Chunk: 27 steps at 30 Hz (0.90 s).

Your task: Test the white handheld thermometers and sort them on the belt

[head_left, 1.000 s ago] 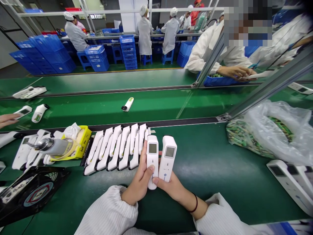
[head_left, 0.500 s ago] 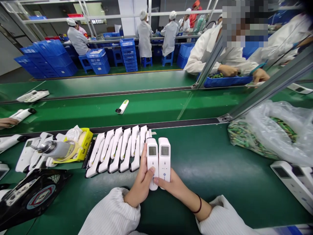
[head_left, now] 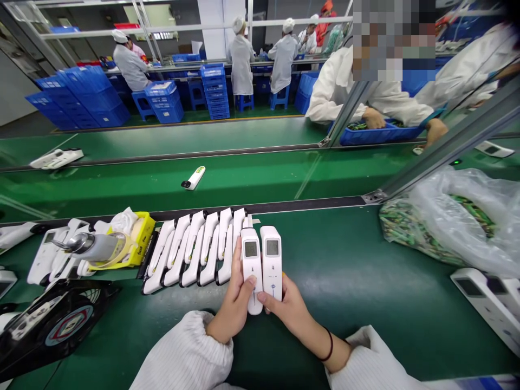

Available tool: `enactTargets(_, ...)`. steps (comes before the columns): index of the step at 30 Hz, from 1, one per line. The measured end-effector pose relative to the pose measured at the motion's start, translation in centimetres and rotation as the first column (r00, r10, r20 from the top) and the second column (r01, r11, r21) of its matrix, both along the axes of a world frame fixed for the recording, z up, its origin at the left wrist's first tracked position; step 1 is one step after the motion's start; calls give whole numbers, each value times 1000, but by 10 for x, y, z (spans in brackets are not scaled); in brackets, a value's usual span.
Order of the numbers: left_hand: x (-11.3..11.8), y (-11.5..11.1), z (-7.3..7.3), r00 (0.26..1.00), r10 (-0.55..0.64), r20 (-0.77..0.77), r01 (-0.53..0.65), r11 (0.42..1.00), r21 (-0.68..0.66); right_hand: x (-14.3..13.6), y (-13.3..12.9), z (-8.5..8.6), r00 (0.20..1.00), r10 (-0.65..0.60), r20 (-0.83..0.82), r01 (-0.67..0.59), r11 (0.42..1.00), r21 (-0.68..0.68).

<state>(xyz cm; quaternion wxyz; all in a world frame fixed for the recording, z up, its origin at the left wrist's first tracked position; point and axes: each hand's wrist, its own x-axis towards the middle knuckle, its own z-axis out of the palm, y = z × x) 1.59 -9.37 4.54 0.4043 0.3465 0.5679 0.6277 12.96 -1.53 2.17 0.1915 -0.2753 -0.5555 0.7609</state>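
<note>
Side by side over the green bench, two white infrared thermometers face me with their small grey screens up. My left hand [head_left: 233,300] is wrapped round the left thermometer [head_left: 251,271], its thumb on the front below the screen. The right thermometer [head_left: 272,262] sits in my right hand [head_left: 286,303], thumb across its lower front. The rest of those fingers are hidden behind it. Just left of my left hand, a row of white thermometers [head_left: 195,249] with black ends lies packed together on the bench.
A yellow basket [head_left: 142,244] with a bottle [head_left: 93,246] stands left, near a black fan-like device [head_left: 57,330]. A plastic bag of green parts [head_left: 439,222] lies right, by more thermometers [head_left: 483,298]. One thermometer [head_left: 194,177] rests on the belt; a co-worker [head_left: 341,92] sits across.
The thermometer on the belt has shifted left, and the hand with a thermometer at the far left is gone. My two thermometers tilt slightly left at the top, still held.
</note>
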Motion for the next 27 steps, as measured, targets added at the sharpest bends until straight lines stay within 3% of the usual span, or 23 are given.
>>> enactTargets(9,2,0,2,997,24,72,-23,1000,-10,7,-3,0,989,-15,-147,16,1000,2)
enactTargets(11,1,2,3,1000,18,3,-18,999,-28,6,1,1,985,43,-167,-51,998,-40)
enactTargets(14,-14,15,8,973,-116,-202,113,993,-22,-5,24,7,987,128,-94,-129,992,-2)
enactTargets(16,-41,33,15,905,-150,-397,139,989,-57,-20,57,14,991,125,42,-131,976,174)
enactTargets(17,-61,44,20,845,-124,-520,82,991,-102,-29,78,17,985,89,147,-132,938,321)
enactTargets(18,-84,56,25,715,-93,-693,-45,983,-178,-39,101,20,968,12,249,-138,859,493)
enactTargets(20,-139,81,35,628,-4,-779,-216,960,-178,-58,150,23,856,-263,445,-248,548,799)
enactTargets(21,-167,92,38,590,49,-806,-315,933,-174,-66,173,22,815,-353,459,-255,493,832)
enactTargets(24,-245,111,39,480,190,-856,-632,752,-188,-81,230,13,717,-519,464,-256,424,869)
enactTargets(27,-295,108,26,425,213,-880,-781,577,-238,-79,267,4,672,-583,455,-264,386,884)
